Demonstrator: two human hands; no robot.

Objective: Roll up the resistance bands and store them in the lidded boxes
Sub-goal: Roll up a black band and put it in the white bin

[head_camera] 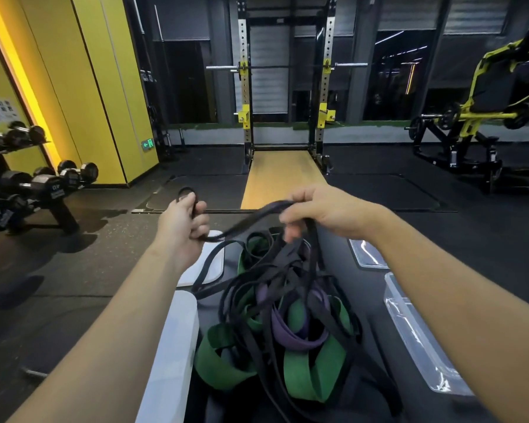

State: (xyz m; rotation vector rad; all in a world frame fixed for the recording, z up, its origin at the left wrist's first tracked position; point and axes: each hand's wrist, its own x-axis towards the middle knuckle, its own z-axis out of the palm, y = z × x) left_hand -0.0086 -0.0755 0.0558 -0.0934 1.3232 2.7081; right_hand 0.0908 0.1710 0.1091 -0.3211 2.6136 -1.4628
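Holding black band [245, 221], left grip [180, 228] and right grip [324, 212] both clamped on it

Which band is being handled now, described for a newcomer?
Find the wooden platform under the squat rack; both hands are just before it. A narrow black band runs from the left hand to the right hand. Unlike the tangled green, purple and black pile below, it is lifted, held at both ends.

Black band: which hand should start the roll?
Left, probably. The left hand holds the looped end of the black band, clear of the pile; the right hand grips a stretch running down into it.
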